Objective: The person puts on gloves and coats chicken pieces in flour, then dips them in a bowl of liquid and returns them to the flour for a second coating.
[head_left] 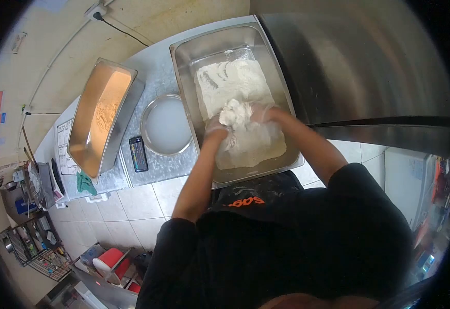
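Observation:
A deep rectangular metal tray (pixel 181 92) holds a wide bed of white flour (pixel 235 77). Over its middle, my left hand (pixel 215 126) and my right hand (pixel 266 114) face each other around a clump of floury, pale food (pixel 234 114). Both hands look whitish and smeared by motion. The clump sits between them, and its lower part blurs into the flour. Which pieces the fingers touch is hard to make out.
Left of the tray is a round sieve or bowl (pixel 168 125), with a phone (pixel 138 154) beside it. Farther left stands a long metal container (pixel 127 116) of orange powder, near a green cloth (pixel 85 183). A large metal appliance (pixel 359 62) borders the tray's right side.

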A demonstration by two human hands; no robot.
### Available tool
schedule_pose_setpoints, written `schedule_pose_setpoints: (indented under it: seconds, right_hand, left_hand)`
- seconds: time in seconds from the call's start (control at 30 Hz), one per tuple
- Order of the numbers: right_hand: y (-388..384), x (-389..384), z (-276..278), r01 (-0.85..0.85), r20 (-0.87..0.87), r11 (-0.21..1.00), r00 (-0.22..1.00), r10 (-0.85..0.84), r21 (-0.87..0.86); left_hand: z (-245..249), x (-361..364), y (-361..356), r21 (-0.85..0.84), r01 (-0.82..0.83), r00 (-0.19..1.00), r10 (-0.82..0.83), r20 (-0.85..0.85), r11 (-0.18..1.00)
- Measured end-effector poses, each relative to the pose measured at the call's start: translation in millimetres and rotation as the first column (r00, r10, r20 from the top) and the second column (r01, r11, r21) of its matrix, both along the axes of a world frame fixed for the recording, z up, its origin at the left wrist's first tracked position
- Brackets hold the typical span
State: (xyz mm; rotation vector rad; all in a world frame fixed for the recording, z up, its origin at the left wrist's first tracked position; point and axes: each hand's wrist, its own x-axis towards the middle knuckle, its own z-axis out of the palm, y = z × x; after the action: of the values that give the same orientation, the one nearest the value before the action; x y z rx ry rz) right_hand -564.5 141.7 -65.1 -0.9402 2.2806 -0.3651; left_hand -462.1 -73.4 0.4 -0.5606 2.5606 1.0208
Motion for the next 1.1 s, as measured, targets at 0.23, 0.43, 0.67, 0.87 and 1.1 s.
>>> schedule_pose_setpoints:
  seconds: [0.23,0.43,0.67,0.87,1.1]
  right_hand:
    - [-29,-8,12,-0.091,-0.562,0.973,0.826,-0.045,-0.211]
    - [-11,12,69,0.025,0.362,0.950,0.921,-0.143,0.310]
    - [0,121,123,0.312,-0.373,0.910,0.906,-0.199,0.273]
    - [38,108,52,0.465,0.524,0.885,0.757,-0.390,-0.013]
    - [30,130,61,0.284,0.105,0.926,0.943,-0.317,0.248]
  left_hand:
    - [7,5,22,-0.386,0.651,0.756,-0.606,0.249,0.653]
    - [-54,32,-1,-0.099,0.694,0.714,-0.664,0.222,0.713]
    - [8,84,46,-0.474,0.492,0.862,-0.483,0.150,0.730]
    - [13,65,6,-0.020,0.616,0.765,-0.592,0.254,0.788]
    - [5,100,35,-0.371,0.756,0.633,-0.746,0.206,0.539]
